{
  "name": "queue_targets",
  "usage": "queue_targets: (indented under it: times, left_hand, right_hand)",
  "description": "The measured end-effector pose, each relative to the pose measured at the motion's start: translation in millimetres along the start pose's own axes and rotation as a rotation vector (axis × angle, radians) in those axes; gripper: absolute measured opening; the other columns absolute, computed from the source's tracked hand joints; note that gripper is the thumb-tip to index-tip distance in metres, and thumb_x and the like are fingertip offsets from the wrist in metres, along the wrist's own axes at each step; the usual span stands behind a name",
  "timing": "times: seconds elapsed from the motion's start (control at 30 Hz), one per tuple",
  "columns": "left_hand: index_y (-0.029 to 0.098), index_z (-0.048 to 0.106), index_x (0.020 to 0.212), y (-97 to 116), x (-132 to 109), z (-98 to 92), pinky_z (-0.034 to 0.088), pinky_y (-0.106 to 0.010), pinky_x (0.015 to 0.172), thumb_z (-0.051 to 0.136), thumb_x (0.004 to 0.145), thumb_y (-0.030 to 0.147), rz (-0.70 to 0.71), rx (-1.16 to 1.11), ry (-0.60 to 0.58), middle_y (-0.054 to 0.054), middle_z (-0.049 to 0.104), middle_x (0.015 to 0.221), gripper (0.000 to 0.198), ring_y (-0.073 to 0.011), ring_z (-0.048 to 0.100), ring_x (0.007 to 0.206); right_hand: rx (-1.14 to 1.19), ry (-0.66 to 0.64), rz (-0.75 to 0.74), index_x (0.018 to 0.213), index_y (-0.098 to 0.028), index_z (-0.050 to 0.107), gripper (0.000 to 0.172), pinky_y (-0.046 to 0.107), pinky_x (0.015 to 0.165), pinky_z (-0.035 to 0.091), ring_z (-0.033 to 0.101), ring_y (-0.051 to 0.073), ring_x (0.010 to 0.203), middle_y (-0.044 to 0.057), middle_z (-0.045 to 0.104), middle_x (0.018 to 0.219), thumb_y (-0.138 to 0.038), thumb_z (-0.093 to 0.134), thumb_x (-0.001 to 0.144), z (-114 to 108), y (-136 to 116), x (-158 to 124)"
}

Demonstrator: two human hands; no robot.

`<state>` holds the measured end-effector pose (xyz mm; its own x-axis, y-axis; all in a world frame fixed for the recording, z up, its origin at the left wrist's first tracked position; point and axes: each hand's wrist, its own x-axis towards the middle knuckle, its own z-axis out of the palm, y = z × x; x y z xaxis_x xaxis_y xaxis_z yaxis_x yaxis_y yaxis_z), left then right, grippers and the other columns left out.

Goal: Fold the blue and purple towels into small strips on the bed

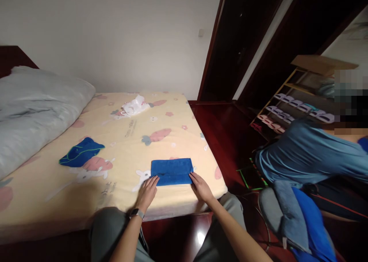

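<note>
A blue cloth (pixel 171 167), folded into a flat rectangle, lies on the bed near its front edge. My left hand (pixel 148 191) is at the cloth's near left corner, fingers stretched out with the tips on the fabric. On the opposite side, my right hand (pixel 201 186) touches the right edge, its fingers extended over the border. The thumbs are partly hidden. Further left lies another blue cloth (pixel 80 153) with green edging, crumpled and loosely folded, apart from both hands.
The bed (pixel 126 147) has a yellow sheet with printed carrots and rabbits. A white plastic bag (pixel 134 105) sits toward the wall, and a grey quilt (pixel 40 105) is heaped at left. At right, a person (pixel 301 151) bends beside a shoe rack (pixel 287 97) and cushions (pixel 287 212).
</note>
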<state>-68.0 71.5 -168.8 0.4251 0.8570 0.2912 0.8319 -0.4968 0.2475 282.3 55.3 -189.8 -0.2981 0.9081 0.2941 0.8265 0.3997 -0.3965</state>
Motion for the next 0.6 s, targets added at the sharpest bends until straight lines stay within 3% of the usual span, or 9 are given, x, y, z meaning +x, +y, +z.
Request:
queue_targets:
  times: [0.17, 0.33, 0.43, 0.6]
  left_hand:
    - [0.024, 0.064, 0.123, -1, -3, -18.5, 0.045, -0.046, 0.106, 0.042, 0.091, 0.014, -0.027, 0.004, 0.006, -0.008, 0.067, 0.125, 0.04, -0.0246, 0.06, 0.117]
    - [0.024, 0.064, 0.111, -4, -11, -33.8, 0.045, -0.045, 0.107, 0.047, 0.086, 0.014, -0.012, -0.168, -0.022, -0.007, 0.066, 0.125, 0.031, -0.0232, 0.058, 0.122]
    - [0.025, 0.06, 0.116, -10, -15, -29.8, 0.052, -0.041, 0.097, 0.047, 0.092, 0.024, -0.128, -0.306, -0.055, -0.007, 0.069, 0.116, 0.028, -0.0219, 0.064, 0.11]
    - [0.023, 0.055, 0.123, -22, -10, -11.9, 0.056, -0.037, 0.086, 0.044, 0.096, 0.044, -0.328, -0.45, 0.042, -0.008, 0.071, 0.107, 0.036, -0.0215, 0.069, 0.098]
  right_hand:
    - [0.094, 0.033, 0.047, 0.136, -0.021, 0.057, 0.052, 0.046, 0.109, 0.046, 0.055, 0.024, 0.126, 0.011, 0.06, 0.135, -0.009, 0.041, 0.088, -7, 5, -3]
    - [0.273, -0.048, 0.113, 0.126, -0.021, 0.06, 0.038, 0.041, 0.101, 0.049, 0.063, 0.023, 0.114, 0.009, 0.067, 0.124, -0.021, 0.044, 0.092, -23, 7, -11]
    - [0.394, -0.098, 0.24, 0.124, -0.022, 0.058, 0.035, 0.038, 0.091, 0.052, 0.068, 0.024, 0.101, 0.008, 0.071, 0.114, -0.032, 0.043, 0.094, -32, 6, -7]
    - [0.456, -0.079, 0.351, 0.119, -0.02, 0.061, 0.037, 0.037, 0.089, 0.052, 0.069, 0.025, 0.098, 0.01, 0.073, 0.107, -0.04, 0.04, 0.095, -33, 6, 9]
